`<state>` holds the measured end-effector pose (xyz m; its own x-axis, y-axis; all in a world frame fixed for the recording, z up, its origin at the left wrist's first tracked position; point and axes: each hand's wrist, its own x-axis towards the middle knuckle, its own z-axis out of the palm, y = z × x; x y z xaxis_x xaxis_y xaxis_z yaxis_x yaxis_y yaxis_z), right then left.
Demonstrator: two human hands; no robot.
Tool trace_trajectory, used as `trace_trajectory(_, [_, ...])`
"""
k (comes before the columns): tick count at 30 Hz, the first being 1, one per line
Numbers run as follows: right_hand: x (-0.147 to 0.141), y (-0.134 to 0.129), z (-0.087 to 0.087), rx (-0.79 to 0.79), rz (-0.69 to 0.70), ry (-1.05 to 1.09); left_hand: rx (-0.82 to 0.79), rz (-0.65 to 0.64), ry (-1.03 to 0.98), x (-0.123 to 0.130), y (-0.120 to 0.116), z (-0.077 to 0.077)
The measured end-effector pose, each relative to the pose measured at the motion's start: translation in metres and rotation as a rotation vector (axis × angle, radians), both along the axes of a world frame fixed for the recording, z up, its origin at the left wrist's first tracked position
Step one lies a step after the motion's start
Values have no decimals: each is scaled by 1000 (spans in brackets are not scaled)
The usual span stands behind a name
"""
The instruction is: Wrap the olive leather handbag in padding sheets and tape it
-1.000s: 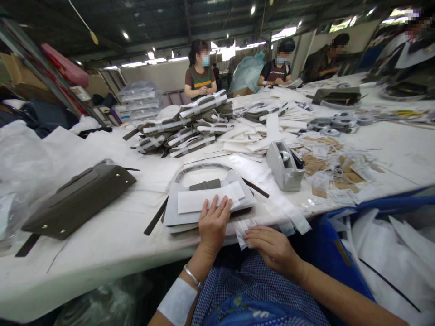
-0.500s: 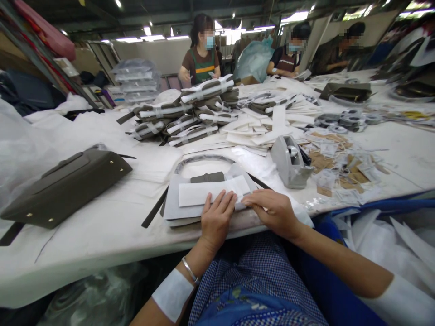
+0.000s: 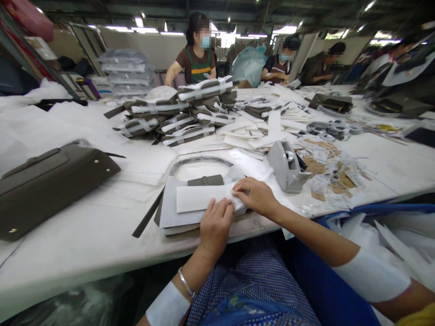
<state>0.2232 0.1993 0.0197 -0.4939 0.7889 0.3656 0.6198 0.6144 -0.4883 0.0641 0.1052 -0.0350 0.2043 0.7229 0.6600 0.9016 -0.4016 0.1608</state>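
Observation:
A flat olive-brown handbag (image 3: 158,218) lies before me under a pale grey sheet (image 3: 170,221), its wrapped handle (image 3: 200,160) looping away from me. Across the sheet rests a white foam strip (image 3: 193,200). My left hand (image 3: 216,222) presses flat on the strip's lower edge, fingers stretched out. Over the strip's right end, my right hand (image 3: 255,194) has its thumb and fingertips pinched together; what is between them is too small to make out. A dark strap (image 3: 148,213) sticks out at the bag's left.
A grey tape dispenser (image 3: 287,168) stands to the right, beside scattered tags (image 3: 340,179). Bundled olive pieces (image 3: 173,122) and white strips (image 3: 244,127) are piled behind. Another olive bag (image 3: 57,185) lies left. A blue-lined bin (image 3: 356,209) adjoins the table's right edge. Co-workers sit opposite.
My right hand has moved left and up, from beside the strip's right end onto it. The left hand stays pressed on the strip. The view has shifted slightly.

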Motion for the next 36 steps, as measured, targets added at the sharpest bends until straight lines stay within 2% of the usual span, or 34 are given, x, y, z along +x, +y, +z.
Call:
trace_trajectory(3, [0,3,-1,-56,-6,-26,-38,16,-12,1,0,1])
trace_trajectory(12, [-2,-2,-9,-27,-48,-75,-55,1,42,-2,0,5])
trace_trajectory(18, [-2,-3,-5,-26,-89,-87,-14,7,89,-4,1,7])
trace_trajectory(23, [-7,-6,-5,0,-140,-94,-11,-48,103,-5,2,11])
trace_trajectory(25, [-4,-7,-5,10,-110,-73,-5,-52,116,-5,2,11])
trace_trajectory(27, [8,-5,-2,31,-50,-20,-6,-54,132,-6,3,11])
trace_trajectory(29, [32,1,6,75,-58,54,2,-64,145,-7,4,10])
trace_trajectory(32, [88,16,27,105,-269,155,30,-86,159,-9,5,7])
trace_trajectory(34, [126,32,41,-24,-456,227,49,-91,161,-10,6,6])
trace_trajectory(36, [155,51,51,-257,-575,302,60,-87,155,-10,6,5])
